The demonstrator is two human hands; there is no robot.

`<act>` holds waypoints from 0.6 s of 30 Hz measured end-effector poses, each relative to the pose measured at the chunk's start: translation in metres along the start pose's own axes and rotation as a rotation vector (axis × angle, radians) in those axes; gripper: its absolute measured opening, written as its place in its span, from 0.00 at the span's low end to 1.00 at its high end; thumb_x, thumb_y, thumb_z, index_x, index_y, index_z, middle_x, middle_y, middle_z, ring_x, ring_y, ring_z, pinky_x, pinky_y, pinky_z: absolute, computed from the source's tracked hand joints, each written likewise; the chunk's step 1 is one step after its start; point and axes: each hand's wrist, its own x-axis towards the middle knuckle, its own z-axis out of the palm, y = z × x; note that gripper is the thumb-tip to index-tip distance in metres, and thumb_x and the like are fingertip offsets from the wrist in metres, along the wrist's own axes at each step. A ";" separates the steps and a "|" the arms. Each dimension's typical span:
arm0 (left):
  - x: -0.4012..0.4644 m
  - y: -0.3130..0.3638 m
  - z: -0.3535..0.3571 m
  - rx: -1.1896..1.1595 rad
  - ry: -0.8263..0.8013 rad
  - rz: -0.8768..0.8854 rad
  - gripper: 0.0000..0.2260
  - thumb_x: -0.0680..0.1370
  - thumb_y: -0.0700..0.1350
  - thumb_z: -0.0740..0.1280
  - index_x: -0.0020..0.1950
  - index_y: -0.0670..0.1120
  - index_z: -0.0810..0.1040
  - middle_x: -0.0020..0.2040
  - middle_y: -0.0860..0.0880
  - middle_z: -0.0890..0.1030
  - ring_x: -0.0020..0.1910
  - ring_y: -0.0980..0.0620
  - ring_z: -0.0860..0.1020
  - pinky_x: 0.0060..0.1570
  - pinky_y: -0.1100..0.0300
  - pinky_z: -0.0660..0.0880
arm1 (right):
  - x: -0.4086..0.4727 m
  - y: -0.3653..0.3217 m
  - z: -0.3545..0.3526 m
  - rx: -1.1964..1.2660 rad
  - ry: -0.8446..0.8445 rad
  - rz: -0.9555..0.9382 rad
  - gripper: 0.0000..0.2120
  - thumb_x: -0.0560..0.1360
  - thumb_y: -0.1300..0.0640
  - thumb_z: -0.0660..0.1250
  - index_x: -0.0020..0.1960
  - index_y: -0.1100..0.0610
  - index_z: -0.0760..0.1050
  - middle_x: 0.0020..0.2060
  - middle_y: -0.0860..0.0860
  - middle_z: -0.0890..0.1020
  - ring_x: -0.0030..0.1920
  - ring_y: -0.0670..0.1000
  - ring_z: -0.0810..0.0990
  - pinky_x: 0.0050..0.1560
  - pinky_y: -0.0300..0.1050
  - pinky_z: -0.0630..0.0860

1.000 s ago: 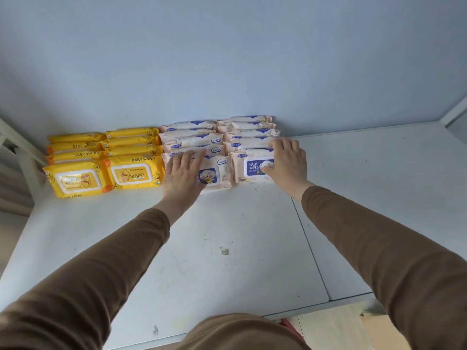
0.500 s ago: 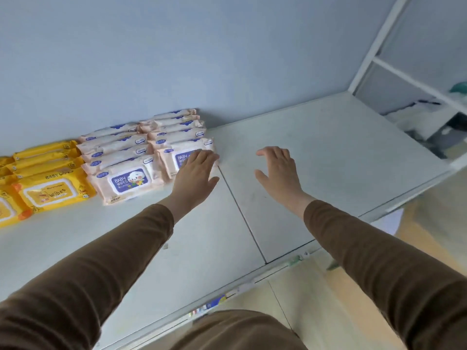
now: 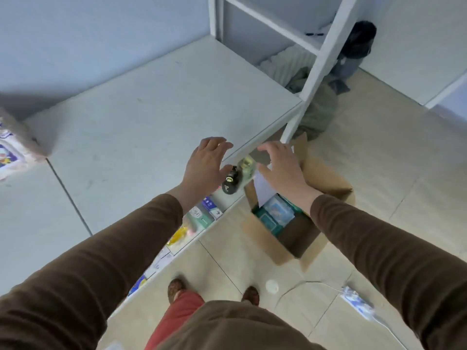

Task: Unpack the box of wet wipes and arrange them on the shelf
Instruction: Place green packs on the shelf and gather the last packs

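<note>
Above the open cardboard box, both hands spread empty; labels blur unreadably.

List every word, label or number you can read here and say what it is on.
No text here reads for certain.
Wipes pack at the left edge of the shelf: blue print, blurred.
Small boxes on the lower shelf: labels too small and blurred.
Dark bottle: pale mark, unreadable.
Packs in the cardboard box: print too blurred.
Both hands, left and right, hold nothing.
</note>
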 end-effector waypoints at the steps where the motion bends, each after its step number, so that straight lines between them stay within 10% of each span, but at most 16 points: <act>1: 0.009 0.014 0.011 -0.013 -0.010 0.011 0.22 0.76 0.49 0.69 0.69 0.50 0.72 0.69 0.51 0.72 0.69 0.47 0.67 0.65 0.52 0.69 | -0.003 0.019 -0.004 0.004 -0.008 0.025 0.16 0.77 0.54 0.65 0.64 0.53 0.72 0.60 0.50 0.76 0.60 0.54 0.71 0.58 0.53 0.72; 18: 0.104 0.079 0.219 -0.119 -0.428 -0.051 0.23 0.77 0.46 0.68 0.71 0.47 0.70 0.67 0.48 0.73 0.66 0.44 0.70 0.60 0.46 0.73 | -0.012 0.251 0.032 0.013 -0.260 0.373 0.16 0.77 0.54 0.67 0.64 0.52 0.71 0.60 0.51 0.76 0.61 0.55 0.72 0.62 0.53 0.72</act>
